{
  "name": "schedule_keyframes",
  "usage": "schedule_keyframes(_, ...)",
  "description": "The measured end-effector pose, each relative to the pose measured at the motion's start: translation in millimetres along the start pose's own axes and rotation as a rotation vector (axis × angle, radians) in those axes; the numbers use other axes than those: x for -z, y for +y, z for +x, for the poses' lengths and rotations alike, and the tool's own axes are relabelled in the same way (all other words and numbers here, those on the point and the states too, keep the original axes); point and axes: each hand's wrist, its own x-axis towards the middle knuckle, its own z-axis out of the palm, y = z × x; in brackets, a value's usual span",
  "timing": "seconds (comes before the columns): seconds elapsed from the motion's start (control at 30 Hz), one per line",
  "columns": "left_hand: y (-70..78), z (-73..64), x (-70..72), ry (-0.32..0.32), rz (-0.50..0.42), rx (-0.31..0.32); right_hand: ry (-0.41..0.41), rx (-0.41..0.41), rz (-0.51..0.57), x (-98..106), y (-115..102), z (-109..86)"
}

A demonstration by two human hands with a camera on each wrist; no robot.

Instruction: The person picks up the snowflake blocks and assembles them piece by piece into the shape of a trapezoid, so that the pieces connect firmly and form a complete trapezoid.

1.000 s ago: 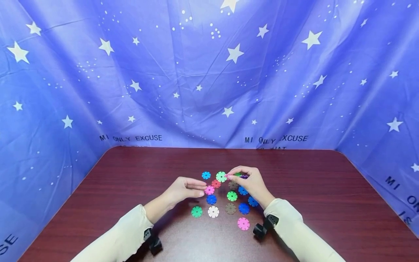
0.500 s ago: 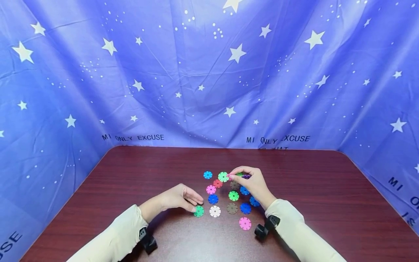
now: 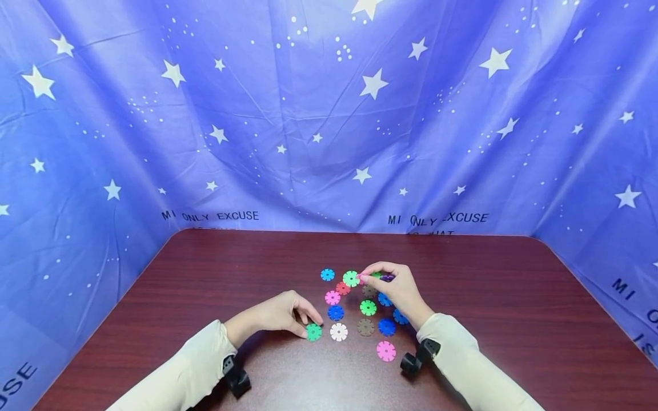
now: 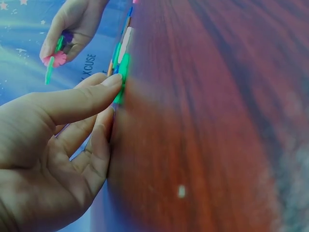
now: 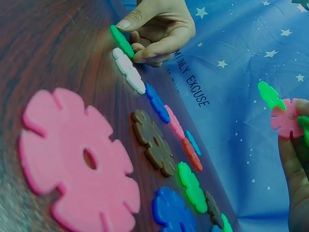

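My left hand [image 3: 280,313] grips a green interlocking disc [image 3: 314,332] that lies on the table, thumb at its near edge and fingers at its far side. Above the table my right hand [image 3: 398,284] pinches a joined cluster of notched discs. In it, a pink disc [image 5: 288,118] crosses a light green disc [image 3: 351,278], and further green and purple pieces show by the palm; the fingers partly hide them. Beside the green disc lies a white disc [image 3: 338,332], with a blue disc [image 3: 336,313] just behind.
More loose discs lie flat: a pink disc [image 3: 386,351] nearest the front, a brown disc [image 3: 365,327], a blue disc [image 3: 387,327], a bright green disc [image 3: 367,307], a red disc [image 3: 342,288] and a light blue disc [image 3: 327,274]. A starry curtain [image 3: 288,114] surrounds the table [image 3: 231,257].
My left hand has moved from beside the pink disc toward the front and left, down to the green disc, and now grips it. The right hand holds its cluster in nearly the same place.
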Motion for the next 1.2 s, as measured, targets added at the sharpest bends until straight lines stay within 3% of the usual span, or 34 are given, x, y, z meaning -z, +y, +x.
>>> schedule_keyframes(0.3, 4.6, 1.0, -0.8, 0.0, 0.053, 0.027, 0.011, 0.009, 0.013, -0.1, -0.9, 0.4)
schedule_keyframes(0.53, 5.7, 2.8, 1.7, -0.007, 0.097, -0.046, 0.025, -0.002, 0.008, 0.7, 1.5, 0.4)
schedule_keyframes(0.73, 10.6, 7.1, 0.3, 0.014, 0.027, -0.01, 0.034, 0.001, -0.004, 1.8, 2.8, 0.2)
schedule_keyframes(1.0, 9.3, 11.2, 1.5, 0.119, -0.072, 0.053, 0.043, -0.003, 0.001, 2.5, 2.0, -0.2)
schedule_keyframes(1.2, 8.6, 16.8, 10.9, 0.256, -0.11, 0.032, 0.06, 0.01, -0.005, 2.3, 1.9, 0.9)
